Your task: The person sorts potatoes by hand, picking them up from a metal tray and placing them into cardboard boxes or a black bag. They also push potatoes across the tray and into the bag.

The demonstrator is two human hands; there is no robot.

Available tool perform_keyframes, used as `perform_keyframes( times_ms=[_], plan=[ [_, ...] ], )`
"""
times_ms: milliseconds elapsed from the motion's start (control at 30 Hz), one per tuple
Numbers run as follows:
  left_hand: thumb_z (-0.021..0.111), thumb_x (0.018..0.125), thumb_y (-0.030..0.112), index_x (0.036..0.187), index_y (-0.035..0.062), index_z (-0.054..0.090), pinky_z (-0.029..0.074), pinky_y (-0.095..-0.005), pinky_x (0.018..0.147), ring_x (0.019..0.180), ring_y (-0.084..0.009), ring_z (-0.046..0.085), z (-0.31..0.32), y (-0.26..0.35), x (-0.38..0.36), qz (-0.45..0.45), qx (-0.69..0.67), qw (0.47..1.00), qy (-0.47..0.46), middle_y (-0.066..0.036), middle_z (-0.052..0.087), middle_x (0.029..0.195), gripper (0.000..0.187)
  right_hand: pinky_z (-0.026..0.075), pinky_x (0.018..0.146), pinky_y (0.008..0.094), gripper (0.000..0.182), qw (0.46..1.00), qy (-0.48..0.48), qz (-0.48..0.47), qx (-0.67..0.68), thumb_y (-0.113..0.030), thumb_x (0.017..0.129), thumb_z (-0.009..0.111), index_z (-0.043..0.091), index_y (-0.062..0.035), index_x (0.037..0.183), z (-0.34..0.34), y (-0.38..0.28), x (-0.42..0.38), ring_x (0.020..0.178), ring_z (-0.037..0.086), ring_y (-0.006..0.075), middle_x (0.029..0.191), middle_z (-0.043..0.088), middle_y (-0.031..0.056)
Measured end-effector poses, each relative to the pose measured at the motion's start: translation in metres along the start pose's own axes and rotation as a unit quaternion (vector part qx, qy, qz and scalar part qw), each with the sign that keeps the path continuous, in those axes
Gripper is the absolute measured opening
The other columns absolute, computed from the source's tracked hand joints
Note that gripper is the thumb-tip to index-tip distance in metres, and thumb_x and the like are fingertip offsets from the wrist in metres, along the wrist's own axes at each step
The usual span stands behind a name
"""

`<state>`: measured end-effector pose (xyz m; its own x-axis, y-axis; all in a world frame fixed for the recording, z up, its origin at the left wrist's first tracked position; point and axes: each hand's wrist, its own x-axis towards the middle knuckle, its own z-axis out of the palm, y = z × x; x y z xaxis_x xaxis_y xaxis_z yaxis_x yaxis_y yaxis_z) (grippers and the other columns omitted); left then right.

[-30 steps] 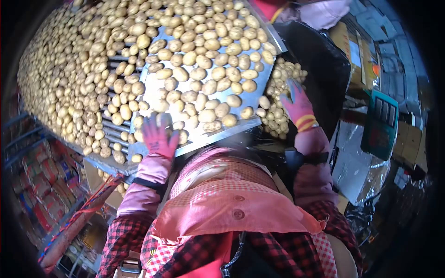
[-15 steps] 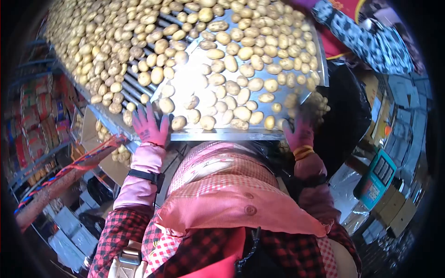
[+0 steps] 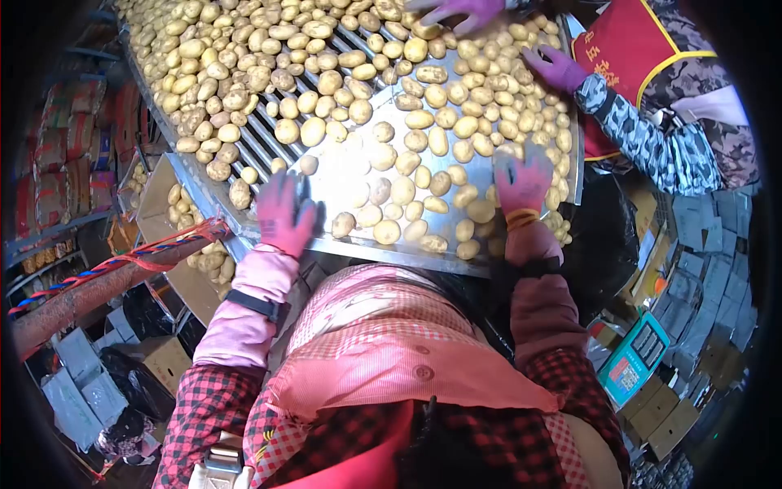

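Observation:
My left hand, in a pink and grey glove, lies at the near left edge of the metal tray, fingers spread and holding nothing. Small potatoes are scattered over the tray to its right. My right hand, gloved alike, rests among potatoes at the tray's right side, fingers spread and touching some of them. More potatoes cover the roller bars at the upper left.
A co-worker's two purple-gloved hands reach over the potatoes from the top right. A rope-wrapped bar stands at the left, a black bag and teal scale at the right, cardboard boxes below.
My right hand has moved up onto the potatoes, and my left hand sits slightly right of before. The view has shifted, and the co-worker's gloved hands now show over the potatoes.

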<state>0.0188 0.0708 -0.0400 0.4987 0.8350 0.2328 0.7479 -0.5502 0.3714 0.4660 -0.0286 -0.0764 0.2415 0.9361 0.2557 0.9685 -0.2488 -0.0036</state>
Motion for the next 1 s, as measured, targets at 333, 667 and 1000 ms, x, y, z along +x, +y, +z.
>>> perform_keyframes(
  times_ms=[333,667,1000],
  plan=[
    [0.068,0.078,0.039,0.139,0.0074,0.046,0.024,-0.0553,0.110,0.131,-0.0413,0.038,0.003,-0.052,0.003,-0.122,0.155,0.980,0.018,-0.021,0.042,0.142,0.072,0.018,0.112,0.0645,0.079,0.986,-0.094,-0.076,0.118,-0.063,0.082,0.055,0.036,-0.0240,0.149,0.017,-0.138,0.035,0.142,0.022,0.0440,0.156,0.025,0.0164],
    [0.067,0.078,0.033,0.130,0.0022,0.051,0.027,-0.0538,0.110,0.127,-0.0380,0.043,-0.008,-0.039,0.013,-0.116,0.109,0.986,0.039,-0.021,0.049,0.134,0.063,0.041,0.098,0.0466,0.035,0.989,-0.036,-0.139,0.028,-0.027,0.079,0.068,0.065,-0.0170,0.112,-0.010,-0.057,0.037,0.113,0.055,0.0307,0.118,0.061,0.0083],
    [0.067,0.078,0.027,0.128,0.0002,0.053,0.033,-0.0529,0.106,0.122,-0.0410,0.047,-0.010,-0.041,0.015,-0.117,0.083,0.989,0.047,-0.023,0.052,0.127,0.058,0.025,0.110,0.0548,0.045,0.967,-0.196,-0.153,-0.061,-0.030,0.082,0.064,0.061,-0.0305,0.127,0.036,-0.157,0.232,0.140,0.027,0.0361,0.150,0.037,0.0096]
  ],
)
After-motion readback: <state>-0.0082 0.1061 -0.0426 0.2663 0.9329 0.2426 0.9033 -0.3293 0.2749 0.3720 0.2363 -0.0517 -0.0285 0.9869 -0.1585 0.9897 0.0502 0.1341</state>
